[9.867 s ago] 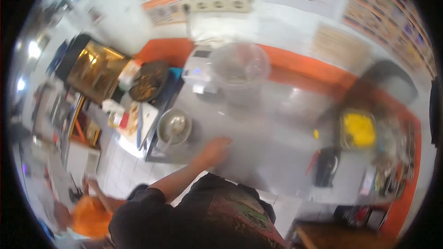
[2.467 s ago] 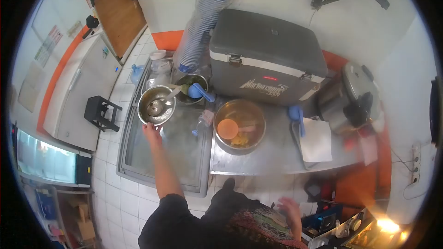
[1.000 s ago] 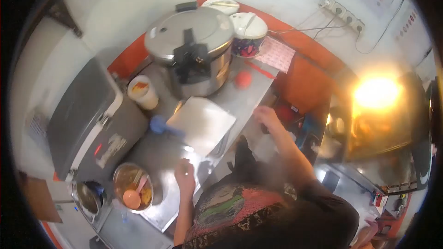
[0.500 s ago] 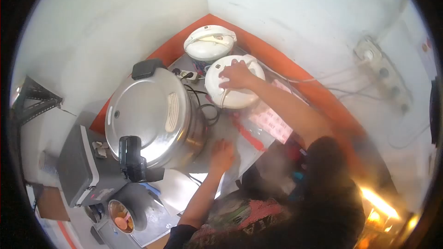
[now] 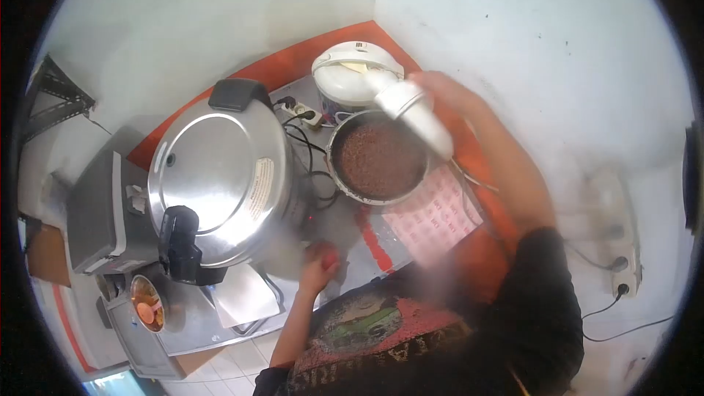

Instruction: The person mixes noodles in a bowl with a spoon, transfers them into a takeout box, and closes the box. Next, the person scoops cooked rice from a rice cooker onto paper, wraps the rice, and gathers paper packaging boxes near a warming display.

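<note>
My right hand [image 5: 440,92] grips the white lid [image 5: 429,128] of a small rice cooker and holds it tilted up on edge, over the right rim. Its fingers are partly hidden behind the lid. Beneath, the open cooker pot [image 5: 378,158] holds reddish-brown, grainy food. My left hand [image 5: 320,265] is curled low by the table's front edge, right of a large steel cooker [image 5: 213,183]. Blur and a reddish tint at its fingers leave unclear whether it holds anything. A second white-lidded rice cooker [image 5: 352,81] stands closed behind the open one.
Black cables run to a power strip [image 5: 304,114] between the cookers. A pink printed sheet [image 5: 433,216] lies right of the open pot. At left are a grey box [image 5: 95,220] and a bowl of food [image 5: 147,304]. Another socket strip [image 5: 623,242] is on the right wall.
My right hand has lifted and tilted the front rice cooker's lid up and to the right, baring the food inside. My left hand has shifted slightly left and down in view; the camera view has also shifted.
</note>
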Demonstrator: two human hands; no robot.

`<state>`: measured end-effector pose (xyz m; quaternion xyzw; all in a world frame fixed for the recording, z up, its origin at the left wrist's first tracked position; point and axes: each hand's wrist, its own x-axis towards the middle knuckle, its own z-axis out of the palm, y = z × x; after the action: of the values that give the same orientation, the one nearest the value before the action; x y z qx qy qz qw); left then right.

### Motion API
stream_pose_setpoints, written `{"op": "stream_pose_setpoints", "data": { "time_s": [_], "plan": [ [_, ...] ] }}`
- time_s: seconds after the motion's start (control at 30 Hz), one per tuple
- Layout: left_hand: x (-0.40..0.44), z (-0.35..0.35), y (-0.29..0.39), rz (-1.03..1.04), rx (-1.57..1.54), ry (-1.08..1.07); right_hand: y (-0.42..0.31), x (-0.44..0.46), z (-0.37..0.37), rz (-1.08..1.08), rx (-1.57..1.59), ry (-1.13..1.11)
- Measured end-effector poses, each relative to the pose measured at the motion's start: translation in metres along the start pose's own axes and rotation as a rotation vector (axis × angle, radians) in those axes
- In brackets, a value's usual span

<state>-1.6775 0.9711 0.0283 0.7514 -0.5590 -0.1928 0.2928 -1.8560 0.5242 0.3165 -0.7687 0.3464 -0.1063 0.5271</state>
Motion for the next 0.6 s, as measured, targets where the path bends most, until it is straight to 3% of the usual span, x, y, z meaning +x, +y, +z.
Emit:
{"op": "stream_pose_setpoints", "data": {
  "time_s": [0.07, 0.13, 0.27, 0.5, 0.6],
  "plan": [
    [0.008, -0.011, 0.012, 0.003, -0.079, -0.017, -0.001, -0.016, -0.013, -0.009, 0.115, 0.318],
    [0.012, -0.015, 0.019, -0.006, -0.129, -0.027, 0.024, -0.002, -0.040, 0.018, 0.442, 0.287],
    [0.016, -0.018, 0.029, -0.009, -0.143, -0.018, 0.031, -0.004, -0.057, 0.073, 0.513, 0.379],
    [0.017, -0.020, 0.016, -0.090, -0.263, -0.091, 0.026, -0.005, -0.042, 0.106, 0.371, 0.244],
    [0.017, -0.023, 0.014, -0.001, -0.192, -0.034, -0.013, -0.038, -0.006, 0.078, 0.436, 0.118]
  ]
}}
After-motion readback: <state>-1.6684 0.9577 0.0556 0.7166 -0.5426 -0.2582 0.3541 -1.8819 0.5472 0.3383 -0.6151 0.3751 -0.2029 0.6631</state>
